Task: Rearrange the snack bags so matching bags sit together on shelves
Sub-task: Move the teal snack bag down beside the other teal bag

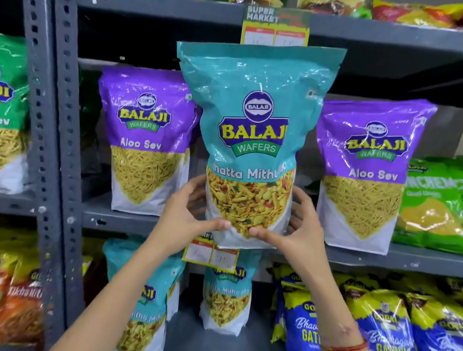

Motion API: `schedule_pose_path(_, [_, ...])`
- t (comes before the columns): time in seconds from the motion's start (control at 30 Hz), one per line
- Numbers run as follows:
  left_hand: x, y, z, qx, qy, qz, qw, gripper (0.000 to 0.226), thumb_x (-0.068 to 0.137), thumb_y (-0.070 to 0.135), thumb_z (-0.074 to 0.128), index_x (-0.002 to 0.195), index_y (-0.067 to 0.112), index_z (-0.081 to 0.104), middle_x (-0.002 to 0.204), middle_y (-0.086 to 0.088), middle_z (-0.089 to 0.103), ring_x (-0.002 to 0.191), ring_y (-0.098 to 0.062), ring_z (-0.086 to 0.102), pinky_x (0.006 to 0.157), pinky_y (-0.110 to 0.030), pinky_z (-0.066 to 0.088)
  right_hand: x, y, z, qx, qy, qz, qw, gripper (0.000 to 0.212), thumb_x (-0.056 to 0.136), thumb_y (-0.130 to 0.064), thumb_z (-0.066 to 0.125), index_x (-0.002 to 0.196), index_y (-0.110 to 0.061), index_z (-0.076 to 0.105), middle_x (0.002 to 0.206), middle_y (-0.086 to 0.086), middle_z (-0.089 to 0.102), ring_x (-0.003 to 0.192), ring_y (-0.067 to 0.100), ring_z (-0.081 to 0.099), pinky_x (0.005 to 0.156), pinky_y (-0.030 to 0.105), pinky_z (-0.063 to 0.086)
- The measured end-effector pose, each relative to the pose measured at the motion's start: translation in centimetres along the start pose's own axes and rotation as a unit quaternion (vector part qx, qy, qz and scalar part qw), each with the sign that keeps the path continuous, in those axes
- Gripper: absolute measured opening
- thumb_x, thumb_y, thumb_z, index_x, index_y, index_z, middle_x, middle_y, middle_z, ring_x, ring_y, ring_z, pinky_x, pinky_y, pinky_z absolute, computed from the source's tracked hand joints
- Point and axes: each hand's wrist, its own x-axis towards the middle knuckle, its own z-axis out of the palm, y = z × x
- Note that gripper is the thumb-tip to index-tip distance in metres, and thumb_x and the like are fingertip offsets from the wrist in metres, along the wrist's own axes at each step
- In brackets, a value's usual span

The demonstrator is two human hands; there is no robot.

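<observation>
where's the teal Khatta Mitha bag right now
In the head view's centre, the teal Khatta Mitha bag is held upright by the left hand and right hand, between two purple Aloo Sev bags.

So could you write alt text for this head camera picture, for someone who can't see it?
Two hands, left hand and right hand, hold a teal Khatta Mitha bag upright before grey shelves, between two purple Aloo Sev bags. Matching teal bags stand one shelf below.

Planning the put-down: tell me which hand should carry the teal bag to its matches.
Probably left. Both hands, left hand and right hand, hold the teal bag; the matching teal bags stand below, leftward.
</observation>
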Motion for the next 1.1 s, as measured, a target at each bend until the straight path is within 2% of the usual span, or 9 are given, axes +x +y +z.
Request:
schedule_pose_path(0.1, [-2.3,-1.1,0.7,-0.006,-0.001,0.019,1.0,0.088,0.049,0.031,0.088,0.126,0.027,0.045,0.119,-0.003,0.065,0.107,-0.008,0.063,0.086,-0.02,0.051,-2.8,0.8,-0.3,0.012,0.01,0.007,1.0,0.105,0.038,-0.047,0.092,0.129,-0.037,0.041,0.125,-0.012,0.061,0.118,0.012,0.058,0.099,0.047,0.049])
schedule_pose_path(0.23, [-4.6,-2.1,1.6,0.004,0.01,0.043,0.999,0.077,0.054,0.022,0.082,0.123,0.031,0.049,0.115,0.013,0.065,0.107,-0.014,0.062,0.096,-0.038,0.049,-5.9,1.7,-0.3,0.009,0.043,0.005,0.999,0.096,0.045,-0.024,0.093,0.128,-0.028,0.044,0.119,-0.022,0.062,0.113,0.008,0.06,0.096,0.047,0.051])
schedule_pose_path(0.3, [-5.6,-2.4,2.1,0.011,0.005,0.042,0.999,0.073,0.057,0.02,0.08,0.122,0.035,0.049,0.115,0.018,0.065,0.109,-0.014,0.061,0.099,-0.037,0.047,-7.2,2.1,-0.4,0.01,0.061,0.011,0.998,0.094,0.046,-0.023,0.092,0.127,-0.025,0.045,0.12,-0.013,0.062,0.113,0.013,0.061,0.095,0.047,0.051])
schedule_pose_path(0.5, [-8.8,-4.2,3.7,0.023,-0.028,0.0,0.999,0.08,0.058,0.019,0.084,0.123,0.045,0.045,0.123,0.014,0.059,0.115,-0.006,0.057,0.095,-0.017,0.044,-11.1,4.6,-0.7,0.02,0.06,0.05,0.997,0.091,0.046,-0.007,0.093,0.123,-0.015,0.045,0.116,-0.003,0.063,0.106,0.006,0.061,0.084,0.019,0.05])
schedule_pose_path(0.67, [-11.5,-8.1,4.8,0.029,-0.052,-0.064,0.996,0.086,0.056,0.015,0.086,0.126,0.04,0.042,0.128,0.004,0.058,0.122,-0.01,0.054,0.102,-0.021,0.042,-14.3,8.3,0.0,0.005,0.057,0.107,0.993,0.087,0.046,-0.006,0.093,0.113,-0.033,0.044,0.114,-0.001,0.061,0.106,0.014,0.062,0.088,0.029,0.052])
schedule_pose_path(0.83, [-13.7,-12.0,5.8,0.056,-0.09,-0.114,0.988,0.086,0.062,0.012,0.085,0.134,0.029,0.039,0.135,-0.002,0.055,0.126,-0.016,0.05,0.105,-0.031,0.041,-17.1,12.0,1.1,0.011,0.046,0.163,0.986,0.086,0.048,0.0,0.091,0.12,-0.013,0.045,0.115,0.003,0.062,0.106,0.013,0.063,0.085,0.022,0.053])
schedule_pose_path(0.93, [-14.8,-14.3,6.3,0.064,-0.095,-0.142,0.983,0.086,0.061,0.014,0.086,0.129,0.038,0.038,0.132,0.004,0.054,0.124,-0.015,0.051,0.104,-0.024,0.041,-18.3,14.1,1.7,0.004,0.035,0.196,0.98,0.085,0.05,-0.001,0.091,0.12,-0.022,0.047,0.115,-0.007,0.063,0.109,0.008,0.062,0.088,0.024,0.053])
schedule_pose_path(1.0, [-15.4,-15.9,6.6,0.064,-0.104,-0.161,0.979,0.086,0.062,0.016,0.085,0.127,0.042,0.036,0.132,0.006,0.053,0.125,-0.015,0.05,0.106,-0.03,0.041,-18.9,15.4,2.1,-0.002,0.027,0.218,0.976,0.083,0.051,0.0,0.09,0.116,-0.026,0.046,0.111,-0.013,0.062,0.104,-0.002,0.061,0.088,0.022,0.052])
schedule_pose_path(1.1, [-15.9,-18.1,6.9,0.078,-0.12,-0.192,0.971,0.088,0.062,0.016,0.085,0.136,0.029,0.037,0.133,0.001,0.055,0.126,-0.014,0.049,0.107,-0.034,0.04,-19.4,17.4,2.7,-0.023,0.009,0.248,0.969,0.082,0.051,-0.005,0.091,0.118,-0.018,0.045,0.109,-0.016,0.06,0.101,-0.01,0.059,0.089,0.021,0.051])
